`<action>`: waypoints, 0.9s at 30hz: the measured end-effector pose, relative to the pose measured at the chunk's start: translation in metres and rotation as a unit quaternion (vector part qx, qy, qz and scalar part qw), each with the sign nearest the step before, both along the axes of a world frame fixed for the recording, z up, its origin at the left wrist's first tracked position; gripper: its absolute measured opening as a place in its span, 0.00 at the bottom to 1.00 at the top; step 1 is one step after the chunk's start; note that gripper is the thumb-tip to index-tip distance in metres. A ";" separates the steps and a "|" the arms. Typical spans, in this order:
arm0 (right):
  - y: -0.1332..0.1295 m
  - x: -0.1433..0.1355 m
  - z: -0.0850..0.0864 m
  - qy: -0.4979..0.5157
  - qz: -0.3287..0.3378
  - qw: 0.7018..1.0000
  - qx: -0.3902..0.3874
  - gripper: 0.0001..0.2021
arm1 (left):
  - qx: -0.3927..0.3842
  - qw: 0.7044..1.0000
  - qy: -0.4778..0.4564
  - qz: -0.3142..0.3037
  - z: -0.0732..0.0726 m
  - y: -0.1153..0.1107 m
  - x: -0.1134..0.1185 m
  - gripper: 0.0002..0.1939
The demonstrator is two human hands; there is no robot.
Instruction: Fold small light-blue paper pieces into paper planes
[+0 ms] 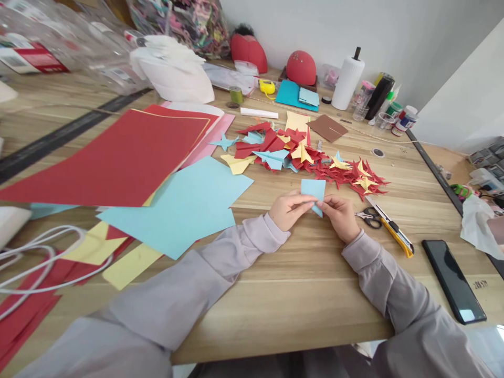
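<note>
A small light blue piece of paper point(314, 188) is held upright above the table between both hands, and its lower end looks folded. My left hand point(289, 210) pinches it from the left, fingers pressed together across its lower part. Gripping the lower right edge with thumb and fingers is my right hand point(339, 215). Just beyond lies a pile of folded paper shapes in red, yellow and blue, among them a blue paper plane point(271, 158) and a yellow paper star point(365, 183). Scissors point(370, 217) and a yellow utility knife point(396, 231) lie right of my right hand.
Large red sheets point(118, 152) and a light blue sheet point(185, 199) spread over the left side, near a white cable point(47, 247). A black phone point(452, 278) lies at the right. Along the back stand a white bottle point(347, 81), a tape measure point(267, 86) and several jars.
</note>
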State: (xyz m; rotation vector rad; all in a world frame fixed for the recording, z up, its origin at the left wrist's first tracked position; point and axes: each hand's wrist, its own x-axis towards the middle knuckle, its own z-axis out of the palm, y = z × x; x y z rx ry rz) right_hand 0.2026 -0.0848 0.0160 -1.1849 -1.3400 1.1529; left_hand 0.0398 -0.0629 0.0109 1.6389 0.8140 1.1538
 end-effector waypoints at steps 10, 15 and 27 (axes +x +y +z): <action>0.000 0.000 -0.003 -0.024 0.015 1.000 -0.007 0.15 | -0.105 0.994 -0.024 0.032 -0.004 0.003 0.003 0.09; 0.000 -0.001 -0.002 -0.024 0.019 0.999 -0.017 0.16 | -0.113 0.992 -0.026 0.039 -0.005 0.003 0.003 0.09; -0.001 -0.003 0.002 -0.082 0.073 0.994 -0.011 0.18 | -0.068 0.995 -0.019 0.075 0.006 -0.004 0.002 0.05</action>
